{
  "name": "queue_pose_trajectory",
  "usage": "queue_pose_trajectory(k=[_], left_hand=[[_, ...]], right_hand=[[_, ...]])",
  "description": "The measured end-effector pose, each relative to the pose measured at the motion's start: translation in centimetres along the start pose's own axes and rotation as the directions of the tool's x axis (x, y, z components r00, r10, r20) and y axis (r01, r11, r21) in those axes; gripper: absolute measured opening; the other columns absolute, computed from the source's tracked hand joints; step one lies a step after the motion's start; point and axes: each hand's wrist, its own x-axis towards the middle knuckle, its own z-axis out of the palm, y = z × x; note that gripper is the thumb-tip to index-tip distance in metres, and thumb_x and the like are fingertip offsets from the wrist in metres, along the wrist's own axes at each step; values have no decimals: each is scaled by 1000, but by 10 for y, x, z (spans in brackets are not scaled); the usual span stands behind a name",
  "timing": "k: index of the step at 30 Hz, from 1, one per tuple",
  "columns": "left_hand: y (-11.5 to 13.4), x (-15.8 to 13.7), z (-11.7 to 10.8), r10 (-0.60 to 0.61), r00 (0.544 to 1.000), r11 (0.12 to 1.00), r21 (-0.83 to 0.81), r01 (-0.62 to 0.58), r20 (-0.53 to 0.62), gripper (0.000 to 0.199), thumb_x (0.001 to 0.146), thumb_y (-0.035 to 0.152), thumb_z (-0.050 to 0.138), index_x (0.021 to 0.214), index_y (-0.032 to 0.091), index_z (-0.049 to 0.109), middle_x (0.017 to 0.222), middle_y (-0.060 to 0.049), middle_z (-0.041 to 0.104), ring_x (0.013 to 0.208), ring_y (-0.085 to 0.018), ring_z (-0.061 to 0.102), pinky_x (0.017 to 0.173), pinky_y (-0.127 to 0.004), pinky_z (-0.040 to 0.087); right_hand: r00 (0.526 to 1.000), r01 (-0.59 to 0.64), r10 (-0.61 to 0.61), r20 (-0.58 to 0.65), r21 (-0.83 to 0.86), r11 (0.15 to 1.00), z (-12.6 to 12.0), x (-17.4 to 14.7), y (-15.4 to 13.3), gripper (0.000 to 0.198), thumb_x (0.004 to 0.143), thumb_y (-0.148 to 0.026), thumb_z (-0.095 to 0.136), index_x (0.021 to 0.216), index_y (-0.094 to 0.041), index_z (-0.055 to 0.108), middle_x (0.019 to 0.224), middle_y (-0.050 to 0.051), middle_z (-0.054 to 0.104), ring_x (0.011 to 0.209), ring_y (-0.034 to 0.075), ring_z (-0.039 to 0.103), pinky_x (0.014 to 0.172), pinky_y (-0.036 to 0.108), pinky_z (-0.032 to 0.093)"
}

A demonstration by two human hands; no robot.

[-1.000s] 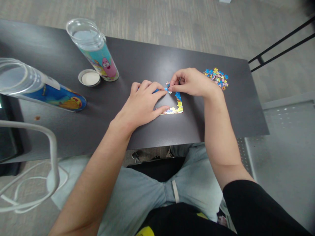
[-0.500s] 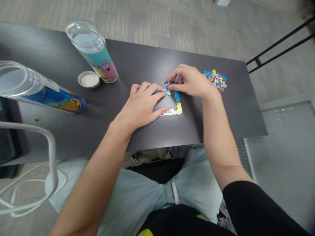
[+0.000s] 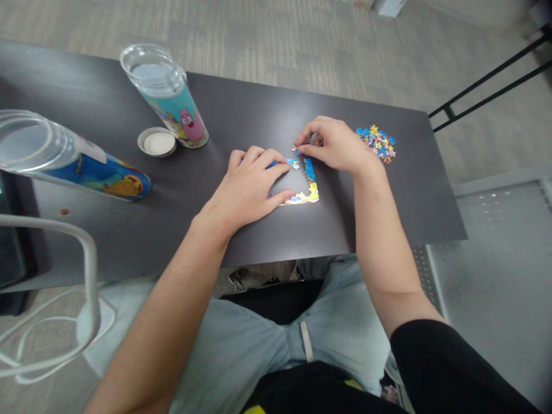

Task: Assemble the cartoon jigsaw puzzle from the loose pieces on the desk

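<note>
A partly assembled jigsaw puzzle (image 3: 313, 190) lies on the dark table, its joined edge pieces forming a frame around bare tabletop. My left hand (image 3: 254, 184) rests over the frame's left side with fingers spread, thumb at the lower edge and fingertips on the upper edge. Much of that side is hidden beneath it. Just beyond the upper right corner, my right hand (image 3: 330, 144) pinches a small puzzle piece (image 3: 295, 150) between thumb and fingers. A gap shows in the frame near that corner.
Loose puzzle pieces (image 3: 379, 142) lie heaped to the right. On the left stand a clear-topped cartoon canister (image 3: 172, 103) and a second, blue canister (image 3: 95, 167), with a round lid (image 3: 157, 142) between them. A white cable (image 3: 86, 253) loops at the near left.
The puzzle piece in my right hand has turned and shifted slightly, now a little apart from the upper edge. My left hand stays in place on the frame.
</note>
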Motion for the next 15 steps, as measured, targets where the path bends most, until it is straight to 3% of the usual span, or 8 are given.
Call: queue_pose_trajectory(k=[4,10,15], left_hand=[[0,0,0,1,1000,1000,4,-1,1,39,121,42,85,158,31,90,168,-13,82,156,-49,66,130,-71,48],[0,0,0,0,1000,1000,15,0,7,39,121,40,84,159,29,89,170,-14,82,157,-50,67,130,-72,49],[0,0,0,1,1000,1000,26,-1,10,43,121,43,85,161,28,89,169,-15,82,155,-51,67,130,-74,49]], right_hand=[[999,-41,41,-22,-4,999,-1,1,0,16,104,-22,102,105,-30,88,119,8,87,102,31,75,114,56,63],[997,-71,71,-18,7,997,-2,0,-2,26,106,-32,101,93,-32,79,115,11,85,114,37,74,118,61,61],[999,-51,51,-5,30,998,-6,-3,-4,24,98,-35,108,101,-35,84,124,9,86,120,39,75,122,65,64]])
